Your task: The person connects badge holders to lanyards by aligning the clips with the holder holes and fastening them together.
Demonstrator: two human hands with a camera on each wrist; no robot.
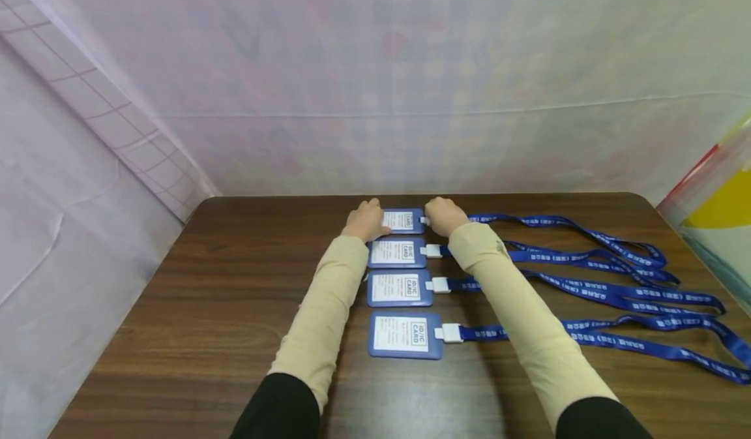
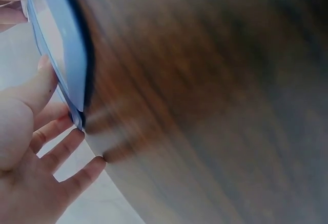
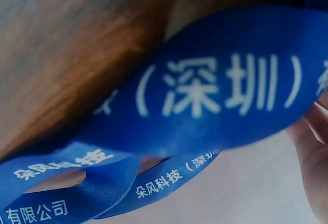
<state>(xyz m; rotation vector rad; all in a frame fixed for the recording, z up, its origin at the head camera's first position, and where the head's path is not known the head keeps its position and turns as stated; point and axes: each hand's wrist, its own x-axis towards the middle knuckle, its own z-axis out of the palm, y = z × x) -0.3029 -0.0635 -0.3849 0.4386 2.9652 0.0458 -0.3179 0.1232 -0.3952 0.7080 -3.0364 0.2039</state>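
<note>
Four-sided blue ID card holders lie in a column, each with a white clip and a blue lanyard. At the farthest ID card holder (image 1: 403, 220), my left hand (image 1: 366, 220) pinches the left end between thumb and fingers. The left wrist view shows that holder (image 2: 69, 44) edge-on, with the thumb of my left hand (image 2: 38, 126) against it and the other fingers spread on the table edge. My right hand (image 1: 446, 216) grips the holder's clip end, largely covering the clip. Its lanyard (image 1: 540, 220) trails right; in the right wrist view the lanyard (image 3: 215, 85) hides most of my right hand (image 3: 312, 152).
Nearer me lie a second holder (image 1: 394, 253), a third holder (image 1: 400, 288) and the nearest holder (image 1: 405, 335), their lanyards stretched right under my right forearm. The brown wooden table (image 1: 193, 334) ends at a white curtain (image 1: 375, 145). A yellow-and-white object (image 1: 721, 197) stands off the right edge.
</note>
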